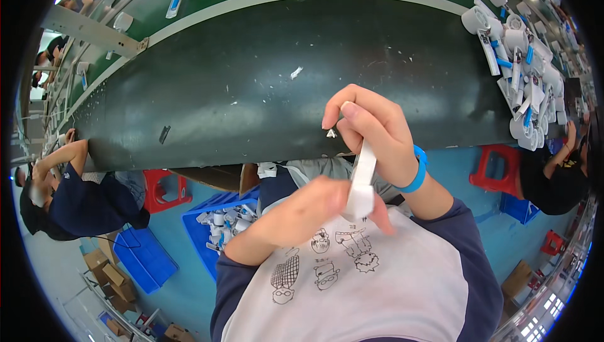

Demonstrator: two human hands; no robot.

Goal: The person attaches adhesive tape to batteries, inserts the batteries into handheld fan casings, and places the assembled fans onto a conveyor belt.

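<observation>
A long white plastic part (362, 194) is held between my hands over my lap, at the table's near edge. My right hand (380, 125) is closed round its upper end, with the index finger and thumb curled towards each other. My left hand (308, 210), smeared by motion, grips the lower, thicker end, and its fingers pass partly behind the part. A small shiny piece (331, 133) shows just under my right fingertips; whether they touch it I cannot tell.
Dark table (251, 78) carries a white scrap (296, 73) and a black strip (165, 134). A pile of white plastic assemblies (522, 65) lies at the right. A blue crate (201, 213) of white parts stands lower left. Co-workers sit at both sides, near red stools (494, 169).
</observation>
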